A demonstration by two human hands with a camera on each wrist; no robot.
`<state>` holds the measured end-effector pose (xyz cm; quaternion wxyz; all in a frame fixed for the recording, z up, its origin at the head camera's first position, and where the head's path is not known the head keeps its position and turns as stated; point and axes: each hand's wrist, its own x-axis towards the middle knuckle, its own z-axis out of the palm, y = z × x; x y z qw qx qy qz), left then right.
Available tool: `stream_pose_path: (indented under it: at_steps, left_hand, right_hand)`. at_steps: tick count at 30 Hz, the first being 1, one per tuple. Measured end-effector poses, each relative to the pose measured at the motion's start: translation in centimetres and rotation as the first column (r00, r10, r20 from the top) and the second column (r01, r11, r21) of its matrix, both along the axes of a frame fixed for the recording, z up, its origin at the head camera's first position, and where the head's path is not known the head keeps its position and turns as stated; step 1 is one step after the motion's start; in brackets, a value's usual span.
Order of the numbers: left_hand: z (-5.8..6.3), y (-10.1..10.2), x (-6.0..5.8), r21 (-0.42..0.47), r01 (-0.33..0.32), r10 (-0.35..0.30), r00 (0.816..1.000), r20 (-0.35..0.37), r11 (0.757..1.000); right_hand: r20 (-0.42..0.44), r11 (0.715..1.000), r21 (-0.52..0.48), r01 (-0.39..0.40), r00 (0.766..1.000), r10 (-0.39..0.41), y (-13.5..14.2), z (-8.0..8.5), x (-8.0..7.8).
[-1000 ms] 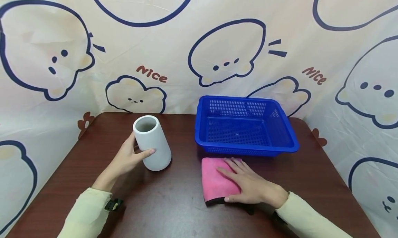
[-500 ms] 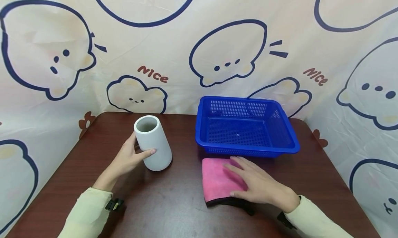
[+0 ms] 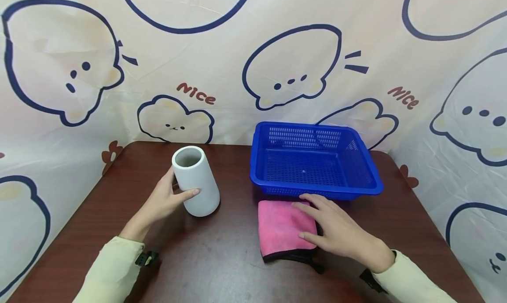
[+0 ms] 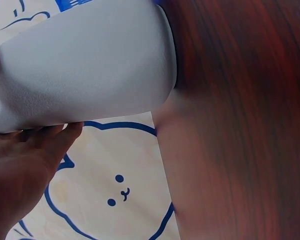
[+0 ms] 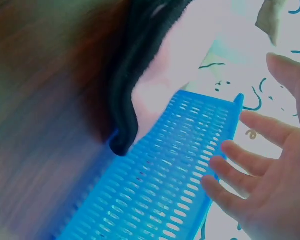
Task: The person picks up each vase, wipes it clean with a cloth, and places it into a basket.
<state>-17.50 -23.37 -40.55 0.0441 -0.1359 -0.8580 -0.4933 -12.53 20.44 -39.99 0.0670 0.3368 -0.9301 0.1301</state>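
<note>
A smooth white vase (image 3: pixel 201 186) with a round open mouth stands on the left half of the table. Around its side my left hand (image 3: pixel 160 202) grips it, thumb across the front; the left wrist view shows the vase (image 4: pixel 90 67) close up with fingers beneath. A folded pink cloth (image 3: pixel 281 232) with a black edge lies right of the middle. Over its right edge hovers my right hand (image 3: pixel 340 232), fingers spread and holding nothing. In the right wrist view, that hand (image 5: pixel 270 180) is apart from the cloth (image 5: pixel 157 95).
A blue perforated plastic basket (image 3: pixel 317 188) sits at the back right, just behind the cloth. The dark wooden table (image 3: pixel 222 268) meets a curtain (image 3: pixel 225 74) with cartoon drawings at the back and sides.
My right hand has lifted off the cloth and moved to the right, uncovering more of it. The left hand and the vase have stayed in place.
</note>
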Motion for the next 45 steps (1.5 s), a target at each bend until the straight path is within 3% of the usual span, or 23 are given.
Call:
stream_pose_path:
  at_steps: [11,28,45]
  left_hand:
    - [0.0,-0.1,0.0,-0.008,-0.006,0.006,1.0,-0.01,1.0]
    - [-0.2,-0.2,-0.3,-0.021,0.003,-0.003,1.0,-0.009,1.0]
    - [-0.3,-0.2,0.0,-0.022,-0.017,0.017,1.0,0.006,1.0]
  right_hand:
    - [-0.102,0.993,-0.114,0.041,0.993,-0.053,1.3,1.4,-1.2]
    - [-0.048,0.978,-0.094,0.185,0.981,-0.19,3.5,0.1,-2.7]
    - [-0.075,0.964,-0.148,0.222,0.969,-0.235,3.9,-1.6,-3.9]
